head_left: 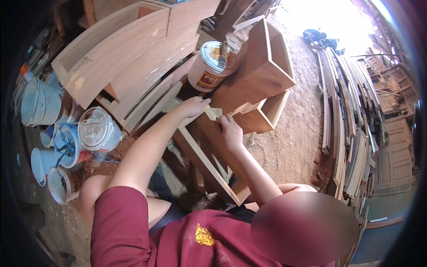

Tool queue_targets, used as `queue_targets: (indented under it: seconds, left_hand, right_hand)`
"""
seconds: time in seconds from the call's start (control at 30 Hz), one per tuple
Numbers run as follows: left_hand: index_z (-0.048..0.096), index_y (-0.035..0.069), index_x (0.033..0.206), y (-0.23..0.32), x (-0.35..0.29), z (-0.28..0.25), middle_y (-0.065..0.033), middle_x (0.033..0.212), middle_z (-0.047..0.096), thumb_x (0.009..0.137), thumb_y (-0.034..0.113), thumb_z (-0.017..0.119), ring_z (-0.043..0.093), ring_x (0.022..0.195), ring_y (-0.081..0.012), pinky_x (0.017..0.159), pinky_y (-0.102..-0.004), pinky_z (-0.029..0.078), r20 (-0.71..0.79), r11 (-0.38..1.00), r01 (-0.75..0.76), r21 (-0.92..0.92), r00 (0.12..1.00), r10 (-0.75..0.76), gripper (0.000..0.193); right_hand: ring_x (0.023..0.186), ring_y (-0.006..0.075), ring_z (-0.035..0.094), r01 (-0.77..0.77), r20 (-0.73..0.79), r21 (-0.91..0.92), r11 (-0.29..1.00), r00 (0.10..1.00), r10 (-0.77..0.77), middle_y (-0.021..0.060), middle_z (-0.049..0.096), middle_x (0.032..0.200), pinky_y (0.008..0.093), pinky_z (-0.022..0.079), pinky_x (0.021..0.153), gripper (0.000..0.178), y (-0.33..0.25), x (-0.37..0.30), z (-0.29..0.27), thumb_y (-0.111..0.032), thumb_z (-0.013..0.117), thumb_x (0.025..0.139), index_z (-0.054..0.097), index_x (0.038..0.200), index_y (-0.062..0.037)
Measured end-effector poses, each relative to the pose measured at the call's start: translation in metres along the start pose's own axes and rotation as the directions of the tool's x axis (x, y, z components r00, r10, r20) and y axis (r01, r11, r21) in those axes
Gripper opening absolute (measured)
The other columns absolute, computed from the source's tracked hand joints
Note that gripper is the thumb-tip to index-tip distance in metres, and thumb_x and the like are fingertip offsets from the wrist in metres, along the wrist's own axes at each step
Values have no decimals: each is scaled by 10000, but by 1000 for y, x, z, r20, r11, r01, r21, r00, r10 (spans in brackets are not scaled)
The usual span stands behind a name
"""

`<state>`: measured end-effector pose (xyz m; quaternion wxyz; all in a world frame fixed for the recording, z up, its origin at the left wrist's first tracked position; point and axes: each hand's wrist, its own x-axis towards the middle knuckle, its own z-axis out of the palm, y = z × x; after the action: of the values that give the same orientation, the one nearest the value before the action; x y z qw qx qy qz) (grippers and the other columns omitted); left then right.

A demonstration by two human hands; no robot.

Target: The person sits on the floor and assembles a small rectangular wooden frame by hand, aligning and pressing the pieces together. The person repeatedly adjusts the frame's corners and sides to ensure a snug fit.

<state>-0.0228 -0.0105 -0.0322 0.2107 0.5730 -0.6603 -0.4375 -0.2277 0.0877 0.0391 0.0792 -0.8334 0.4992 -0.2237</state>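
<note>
A narrow wooden frame [208, 167], apparently a drawer or box piece, stands tilted in front of me between my legs. My left hand [194, 107] is closed over its far end, with the fingers curled near the edge. Beside it, my right hand [231, 132] has its fingers bent and pressed together at the same end. Between the hands shows a small pale yellowish piece [214, 113]; I cannot tell whether it is part of the frame or loose. What lies under the right fingertips is hidden.
Wooden drawer boxes [253, 84] stand just beyond my hands, beside a lidded white bucket [208, 66] with a brush-like tool on it. A large wooden cabinet part [133, 58] leans at far left. Several buckets [98, 129] stand left; stacked planks [340, 111] lie right.
</note>
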Motion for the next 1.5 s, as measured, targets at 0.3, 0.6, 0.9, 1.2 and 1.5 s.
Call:
queue_targets:
  seconds: [0.3, 0.6, 0.9, 1.2, 1.5]
  left_hand:
    - [545, -110, 1329, 15, -16, -9, -332, 1383, 516, 1019, 532, 381, 512, 1312, -417, 1117, -424, 380, 2, 1000, 14, -13, 1000, -14, 732]
    - [587, -113, 1275, 12, -6, -3, -357, 1351, 520, 1022, 543, 351, 523, 1289, -430, 1100, -449, 397, -22, 997, 15, 72, 1000, -14, 741]
    - [411, -31, 1474, 22, -10, -8, -257, 1543, 367, 1058, 475, 290, 371, 1419, -411, 1181, -424, 295, 103, 996, 63, 61, 992, -69, 666]
    - [501, -111, 1372, 10, -5, -2, -334, 1418, 481, 1024, 549, 352, 477, 1345, -415, 1140, -418, 352, 15, 1000, 13, 17, 1000, -14, 761]
    - [494, -49, 1411, 25, -19, -17, -292, 1440, 491, 1029, 534, 376, 455, 1374, -401, 1151, -414, 337, 65, 998, 68, -2, 996, -68, 708]
  right_hand:
    - [854, 331, 645, 9, 1, -78, 997, 1000, -9, 108, 591, 967, 452, 514, 688, 148, -8, 37, 21, -217, 658, 876, 596, 974, -125]
    - [849, 324, 649, 9, -43, -33, 999, 999, -10, 104, 598, 941, 445, 520, 693, 143, -8, 31, 18, -209, 667, 875, 591, 963, -126]
    - [881, 390, 643, -15, 12, 0, 1000, 1000, 15, 150, 604, 996, 482, 505, 708, 182, -1, 24, 13, -230, 628, 877, 574, 995, -102]
    - [866, 357, 647, -11, -59, 19, 1000, 998, 12, 117, 601, 938, 447, 504, 708, 112, -16, 45, 20, -195, 637, 871, 608, 950, -122]
    - [827, 352, 648, -51, -9, -14, 999, 999, 51, 120, 593, 932, 456, 515, 694, 121, 17, -29, -8, -213, 684, 861, 640, 917, -116]
